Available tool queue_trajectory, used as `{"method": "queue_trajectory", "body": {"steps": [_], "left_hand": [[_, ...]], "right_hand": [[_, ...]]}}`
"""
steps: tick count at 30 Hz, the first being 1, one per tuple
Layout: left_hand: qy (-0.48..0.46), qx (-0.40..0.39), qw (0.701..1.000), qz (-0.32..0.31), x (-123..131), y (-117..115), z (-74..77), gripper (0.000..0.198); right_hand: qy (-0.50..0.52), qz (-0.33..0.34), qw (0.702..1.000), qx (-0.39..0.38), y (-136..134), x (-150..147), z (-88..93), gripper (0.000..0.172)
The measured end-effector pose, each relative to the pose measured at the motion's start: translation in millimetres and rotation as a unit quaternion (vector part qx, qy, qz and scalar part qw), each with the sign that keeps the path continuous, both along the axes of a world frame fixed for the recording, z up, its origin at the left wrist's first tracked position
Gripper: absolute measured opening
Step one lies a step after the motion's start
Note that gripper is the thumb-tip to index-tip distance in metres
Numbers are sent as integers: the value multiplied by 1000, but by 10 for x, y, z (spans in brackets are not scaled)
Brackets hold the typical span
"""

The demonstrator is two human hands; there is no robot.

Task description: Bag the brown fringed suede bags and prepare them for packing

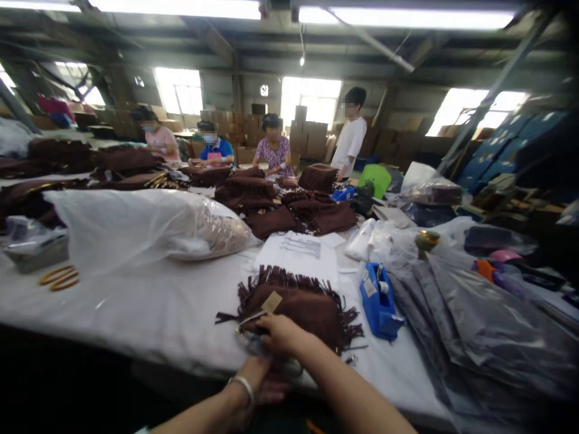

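A dark brown fringed bag (305,307) lies flat at the table's front edge, its strips spread along the far side and both ends. A small tan tag (272,302) rests on its left part. My right hand (281,334) is over the bag's near left corner, fingers bent and closed there; what they pinch is hidden. Below it, at the table edge, is my left hand (262,381), a bracelet on its wrist. Its fingers are in shadow and partly covered by the right hand. Clear plastic (251,343) shows beside the hands at the bag's corner.
A blue tape dispenser (379,301) stands right of the bag, beside grey plastic bags (470,313). A big translucent bag (149,223) lies to the left, near yellow-handled scissors (60,278). Stacks of brown bags (253,196) fill the far side, where several people work.
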State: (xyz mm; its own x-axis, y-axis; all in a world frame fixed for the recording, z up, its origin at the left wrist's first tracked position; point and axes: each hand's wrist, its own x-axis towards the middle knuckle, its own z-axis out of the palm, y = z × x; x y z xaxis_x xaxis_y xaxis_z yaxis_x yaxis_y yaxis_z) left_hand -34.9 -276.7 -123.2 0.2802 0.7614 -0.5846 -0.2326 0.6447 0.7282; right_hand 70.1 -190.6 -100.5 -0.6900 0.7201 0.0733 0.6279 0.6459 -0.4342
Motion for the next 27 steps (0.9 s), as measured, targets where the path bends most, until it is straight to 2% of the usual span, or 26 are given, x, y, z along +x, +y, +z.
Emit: {"method": "queue_trajectory", "body": {"steps": [2, 4, 6, 8, 9, 11, 14, 16, 21, 24, 27], "left_hand": [[34, -37, 999, -8, 100, -121, -61, 36], [54, -36, 998, -26, 74, -173, -58, 35], [61, -37, 996, -54, -99, -190, -17, 30], [73, -35, 995, -57, -394, -181, 24, 28], [78, -33, 996, -40, -565, -164, 41, 29], [62, -23, 997, 45, -890, -104, 64, 34], [-3, -46, 981, 187, -1165, 29, 83, 36], [-45, -69, 971, 224, -1160, 125, 81, 35], [-118, -66, 959, 251, -883, 341, -10, 34], [-143, -70, 953, 258, -802, 425, -60, 26], [-156, -98, 949, 257, -791, 442, -27, 26]], "right_hand": [[-1, -8, 1000, -22, -59, -8, -40, 39], [-6, -24, 999, -28, -175, -27, -156, 52], [-13, -42, 999, -13, -311, -34, -303, 62], [-16, -52, 998, 29, -413, -28, -459, 64], [-18, -51, 997, 57, -443, -22, -530, 63], [-29, -52, 992, 110, -459, -9, -629, 59], [-50, -47, 989, 133, -395, 18, -620, 59], [-51, -42, 991, 120, -313, 44, -534, 62], [-28, -14, 998, 48, -165, 120, -351, 72], [-48, -12, 998, 39, -240, 122, -334, 78], [-63, -50, 995, 54, -382, 66, -352, 86]]}}
